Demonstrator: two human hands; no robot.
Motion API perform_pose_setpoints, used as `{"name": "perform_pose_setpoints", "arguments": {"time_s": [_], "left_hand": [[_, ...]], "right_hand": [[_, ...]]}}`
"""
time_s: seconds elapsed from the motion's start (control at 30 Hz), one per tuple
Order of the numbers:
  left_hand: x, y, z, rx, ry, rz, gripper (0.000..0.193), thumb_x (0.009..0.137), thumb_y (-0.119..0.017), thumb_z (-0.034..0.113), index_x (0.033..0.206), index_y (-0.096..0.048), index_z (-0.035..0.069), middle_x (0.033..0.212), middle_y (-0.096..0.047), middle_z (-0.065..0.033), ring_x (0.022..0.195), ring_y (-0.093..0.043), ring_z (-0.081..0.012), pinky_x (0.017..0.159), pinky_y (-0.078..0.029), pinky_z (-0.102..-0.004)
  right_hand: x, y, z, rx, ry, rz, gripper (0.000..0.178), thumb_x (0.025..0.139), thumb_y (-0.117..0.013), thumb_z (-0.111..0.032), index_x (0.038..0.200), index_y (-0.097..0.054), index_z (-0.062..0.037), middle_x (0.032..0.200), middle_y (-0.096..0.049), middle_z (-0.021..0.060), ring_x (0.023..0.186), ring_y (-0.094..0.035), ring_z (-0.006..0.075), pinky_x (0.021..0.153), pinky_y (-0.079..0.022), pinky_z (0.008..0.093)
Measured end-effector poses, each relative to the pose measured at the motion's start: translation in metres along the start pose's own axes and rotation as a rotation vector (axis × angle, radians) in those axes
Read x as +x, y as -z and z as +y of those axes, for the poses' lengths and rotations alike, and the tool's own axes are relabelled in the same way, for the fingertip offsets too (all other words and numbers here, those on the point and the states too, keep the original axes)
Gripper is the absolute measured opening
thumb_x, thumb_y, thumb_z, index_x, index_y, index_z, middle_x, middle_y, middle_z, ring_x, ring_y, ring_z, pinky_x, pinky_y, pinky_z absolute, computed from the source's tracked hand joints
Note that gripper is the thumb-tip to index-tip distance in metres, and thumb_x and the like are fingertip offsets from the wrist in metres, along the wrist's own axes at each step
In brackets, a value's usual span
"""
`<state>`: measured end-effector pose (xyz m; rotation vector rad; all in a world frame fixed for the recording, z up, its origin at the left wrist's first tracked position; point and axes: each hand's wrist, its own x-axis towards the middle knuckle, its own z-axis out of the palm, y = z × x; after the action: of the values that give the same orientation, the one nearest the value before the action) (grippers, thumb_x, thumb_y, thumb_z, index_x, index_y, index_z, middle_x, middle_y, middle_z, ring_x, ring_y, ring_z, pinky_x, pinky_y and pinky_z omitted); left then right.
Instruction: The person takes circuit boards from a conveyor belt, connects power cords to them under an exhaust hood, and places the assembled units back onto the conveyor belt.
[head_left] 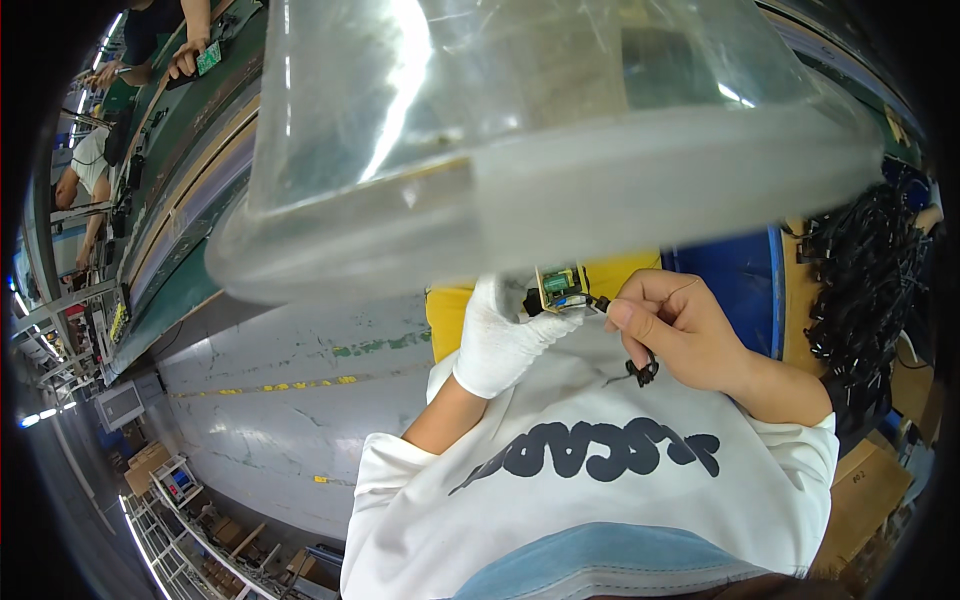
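Facing the camera: circuit board [558,284]

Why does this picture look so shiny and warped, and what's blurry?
In the head view, light glares off the clear plastic piece, its lower rim blurred; also in the head view, the fisheye lens bends the long bench, while the small circuit board looks sharper.

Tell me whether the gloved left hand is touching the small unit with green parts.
Touching: the head view shows the gloved left hand holding the small unit, its thumb against the unit's lower edge.
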<state>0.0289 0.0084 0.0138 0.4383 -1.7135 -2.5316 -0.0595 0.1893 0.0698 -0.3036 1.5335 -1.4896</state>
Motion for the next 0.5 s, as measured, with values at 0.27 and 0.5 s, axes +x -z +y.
{"name": "perform_pose_setpoints", "arguments": {"time_s": [0.27, 0.5], "left_hand": [[0.0, -0.001, 0.0, 0.023, -0.003, 0.019, 0.064, 0.073, -0.075, -0.005, 0.126, -0.039, 0.002, 0.118, -0.053, -0.0133, 0.101, -0.058, -0.0183, 0.084, -0.052, -0.0324], [0.007, 0.003, 0.015, -0.089, 0.215, -0.068, 0.055, 0.072, -0.074, -0.007, 0.12, -0.049, 0.001, 0.11, -0.057, -0.0105, 0.086, -0.06, -0.0157, 0.072, -0.054, -0.0288]], "right_hand": [[-0.002, -0.003, 0.006, -0.023, 0.055, 0.085, 0.019, 0.094, -0.06, -0.014, 0.079, -0.057, -0.0013, 0.054, -0.046, -0.0056, 0.048, -0.04, 0.0012, 0.045, -0.031, 0.0203], [0.003, 0.002, 0.015, -0.19, 0.234, 0.163, 0.013, 0.092, -0.061, -0.012, 0.087, -0.062, 0.0004, 0.057, -0.05, -0.0056, 0.05, -0.038, 0.0007, 0.046, -0.031, 0.0195]]}}
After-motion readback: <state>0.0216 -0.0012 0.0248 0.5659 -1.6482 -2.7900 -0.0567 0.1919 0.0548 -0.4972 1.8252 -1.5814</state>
